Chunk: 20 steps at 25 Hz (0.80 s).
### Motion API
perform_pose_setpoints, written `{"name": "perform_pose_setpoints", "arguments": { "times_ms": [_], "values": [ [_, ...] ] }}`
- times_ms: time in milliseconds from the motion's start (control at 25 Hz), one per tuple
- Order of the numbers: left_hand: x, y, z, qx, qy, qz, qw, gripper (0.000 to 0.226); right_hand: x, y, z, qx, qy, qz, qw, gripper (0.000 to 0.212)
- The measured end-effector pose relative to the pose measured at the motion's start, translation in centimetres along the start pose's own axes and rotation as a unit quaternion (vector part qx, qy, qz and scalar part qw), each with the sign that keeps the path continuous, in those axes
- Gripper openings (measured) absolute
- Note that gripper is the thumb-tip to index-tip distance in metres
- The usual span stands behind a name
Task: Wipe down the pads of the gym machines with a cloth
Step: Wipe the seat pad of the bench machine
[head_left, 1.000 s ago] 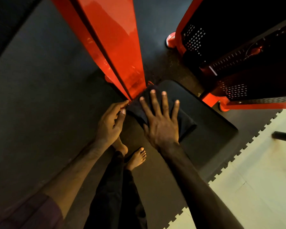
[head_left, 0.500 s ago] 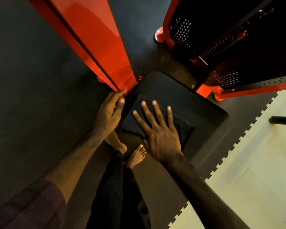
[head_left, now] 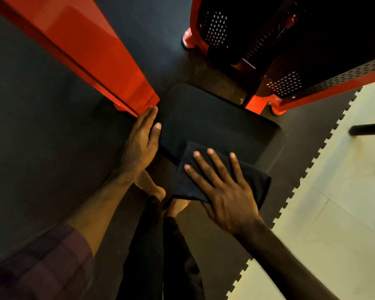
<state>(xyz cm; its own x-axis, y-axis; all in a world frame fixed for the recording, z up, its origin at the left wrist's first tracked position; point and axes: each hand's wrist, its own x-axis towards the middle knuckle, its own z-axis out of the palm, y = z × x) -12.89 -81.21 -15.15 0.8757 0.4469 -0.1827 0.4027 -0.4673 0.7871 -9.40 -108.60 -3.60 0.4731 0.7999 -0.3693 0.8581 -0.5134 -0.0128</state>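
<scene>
A black seat pad [head_left: 210,118] of a red gym machine lies below me in the middle of the view. A folded black cloth [head_left: 256,180] lies over the pad's near edge. My right hand [head_left: 223,189] presses flat on the cloth with its fingers spread and straight. My left hand [head_left: 141,139] rests with straight fingers against the pad's left side, its fingertips at the foot of the red beam [head_left: 100,53].
A second red machine with a perforated black shroud [head_left: 290,46] stands at the upper right. Dark rubber flooring [head_left: 30,126] meets pale interlocking mats [head_left: 333,202] on the right. A black bar [head_left: 368,129] juts in at the right edge. My bare feet [head_left: 156,189] stand under the pad.
My right hand has slid the cloth from the pad's far end, by the beam, back to its near edge. My left hand has stayed at the pad's left side, its fingers straighter now.
</scene>
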Motion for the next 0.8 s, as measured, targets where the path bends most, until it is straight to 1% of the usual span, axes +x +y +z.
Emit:
{"name": "perform_pose_setpoints", "arguments": {
  "times_ms": [80, 160, 200, 240, 280, 360, 400, 440, 520, 600, 640, 720, 800],
  "values": [
    [-0.3, 0.6, 0.5, 0.012, -0.001, -0.021, 1.000, 0.058, -1.0, 1.1, 0.0, 0.008, 0.011, 0.065, 0.998, 0.079],
    [-0.7, 1.1, 1.2, 0.027, 0.014, -0.027, 0.999, 0.061, 1.7, 0.6, 0.0, 0.012, 0.013, 0.142, 0.990, 0.081],
    [-0.8, 1.2, 1.6, 0.031, 0.024, -0.023, 0.999, 0.061, 3.3, -0.2, -0.1, 0.018, 0.010, 0.162, 0.987, 0.081],
    [-0.9, 1.2, 1.9, 0.033, 0.033, -0.022, 0.999, 0.061, 4.3, -1.0, -0.1, 0.025, 0.009, 0.159, 0.987, 0.080],
    [-0.9, 1.4, 2.2, 0.033, 0.038, -0.026, 0.998, 0.062, 4.3, -1.4, 0.0, 0.032, 0.013, 0.136, 0.990, 0.079],
    [-0.8, 1.7, 2.5, 0.034, 0.043, -0.042, 0.998, 0.063, 1.3, -1.1, 1.0, 0.037, 0.028, 0.066, 0.997, 0.079],
    [-0.6, 1.8, 2.6, 0.038, 0.044, -0.047, 0.997, 0.065, -1.0, -0.7, 1.3, 0.040, 0.033, 0.051, 0.997, 0.078],
    [-0.2, 2.2, 2.7, 0.044, 0.039, -0.051, 0.997, 0.068, -3.2, -0.4, 1.4, 0.047, 0.036, 0.059, 0.996, 0.079],
    [0.7, 3.1, 3.0, 0.072, 0.026, -0.071, 0.994, 0.071, -4.5, 0.1, 1.7, 0.065, 0.050, 0.123, 0.989, 0.083],
    [1.4, 3.8, 3.6, 0.106, 0.029, -0.095, 0.989, 0.071, -1.3, 0.4, 1.3, 0.071, 0.057, 0.206, 0.974, 0.085],
    [1.5, 4.0, 4.0, 0.119, 0.037, -0.101, 0.987, 0.069, 0.7, 0.6, 0.8, 0.071, 0.053, 0.234, 0.968, 0.086],
    [1.5, 4.3, 4.4, 0.133, 0.060, -0.109, 0.983, 0.066, 2.2, 0.5, 0.6, 0.075, 0.057, 0.246, 0.965, 0.087],
    [1.6, 4.6, 4.6, 0.132, 0.068, -0.119, 0.982, 0.066, 0.0, -0.7, 1.6, 0.117, 0.094, 0.268, 0.952, 0.087]
  ]
}}
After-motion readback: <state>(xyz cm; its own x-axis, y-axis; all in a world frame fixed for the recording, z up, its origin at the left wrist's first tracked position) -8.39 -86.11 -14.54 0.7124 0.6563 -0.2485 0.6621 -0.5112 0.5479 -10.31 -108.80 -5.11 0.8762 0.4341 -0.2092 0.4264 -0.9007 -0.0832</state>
